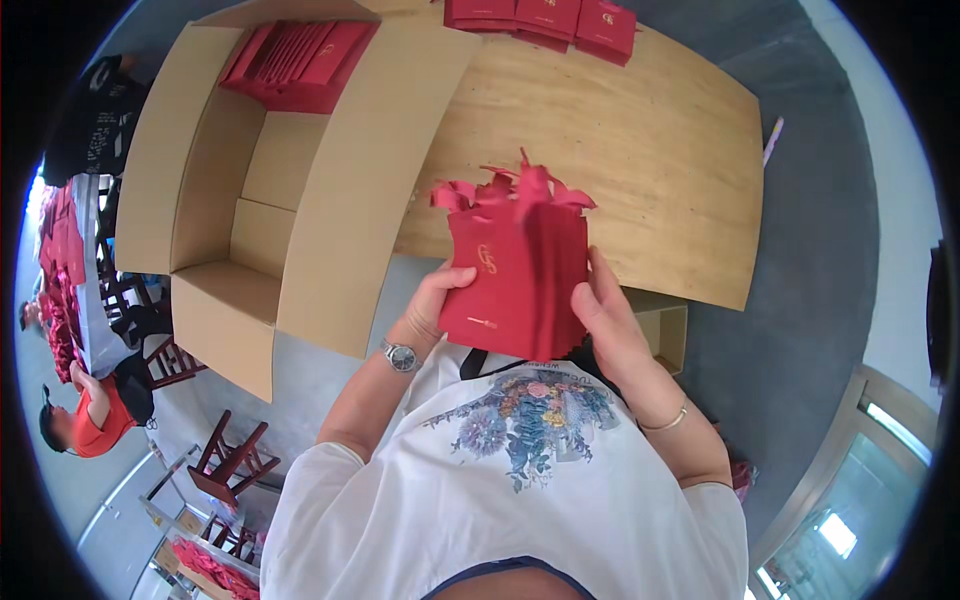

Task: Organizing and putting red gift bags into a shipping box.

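Observation:
A stack of red gift bags (500, 275) with gold print and red ribbon handles is held upright in front of my chest. My left hand (440, 295) grips its left side, the thumb lying on the front face. On the other side my right hand (613, 315) presses against the stack's edge, thumb forward and fingers behind. The ribbons (530, 190) stick up loosely at the top. How many bags are in the stack I cannot tell.
An open cardboard box (325, 200) at the left holds a row of red bags (300, 62) at its far end. More red bags (548, 18) lie at the far edge of the wooden table (620, 150). A smaller box (665, 335) stands below. Chairs (230, 460) and a person (92, 420) are at left.

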Demonstrator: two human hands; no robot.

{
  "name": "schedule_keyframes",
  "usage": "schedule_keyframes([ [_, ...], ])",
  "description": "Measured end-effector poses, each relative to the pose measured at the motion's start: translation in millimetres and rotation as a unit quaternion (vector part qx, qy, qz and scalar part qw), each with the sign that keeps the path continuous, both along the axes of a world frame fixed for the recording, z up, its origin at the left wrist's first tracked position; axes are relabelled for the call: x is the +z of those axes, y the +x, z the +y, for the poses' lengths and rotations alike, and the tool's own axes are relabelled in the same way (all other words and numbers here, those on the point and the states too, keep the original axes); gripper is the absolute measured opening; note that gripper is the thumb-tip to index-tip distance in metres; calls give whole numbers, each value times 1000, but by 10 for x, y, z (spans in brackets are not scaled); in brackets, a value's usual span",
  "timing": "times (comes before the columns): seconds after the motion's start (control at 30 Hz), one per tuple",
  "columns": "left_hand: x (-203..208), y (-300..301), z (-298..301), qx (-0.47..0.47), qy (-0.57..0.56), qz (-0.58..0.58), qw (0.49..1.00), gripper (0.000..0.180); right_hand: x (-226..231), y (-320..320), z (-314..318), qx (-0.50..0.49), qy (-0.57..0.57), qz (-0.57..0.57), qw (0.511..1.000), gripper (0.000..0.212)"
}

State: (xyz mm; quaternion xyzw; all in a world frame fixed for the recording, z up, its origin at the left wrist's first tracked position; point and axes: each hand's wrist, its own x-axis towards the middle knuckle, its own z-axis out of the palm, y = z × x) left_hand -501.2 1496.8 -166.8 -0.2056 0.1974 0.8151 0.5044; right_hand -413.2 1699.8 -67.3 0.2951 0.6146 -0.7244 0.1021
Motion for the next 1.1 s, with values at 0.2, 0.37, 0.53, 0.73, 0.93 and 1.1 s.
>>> schedule_keyframes([
  [0.2,250,-42,-76,-15,-114,217,969,55,-98,-135,-80,126,22,73,989,97],
  [0.37,363,92,4,48,-255,298,918,64,-331,-101,-282,-63,-114,24,991,60],
  [0.53,479,167,64,80,-328,380,861,74,-588,-122,-224,-44,-124,17,991,47],
  [0.73,778,168,120,94,-150,322,930,92,-999,-98,100,-61,-337,12,940,48],
  [0.93,586,-309,106,58,-330,567,753,77,-1076,-26,119,-22,-384,-18,923,51],
  [1.1,435,-816,226,8,-258,370,892,28,-1117,82,147,2,-383,-25,923,50],
])
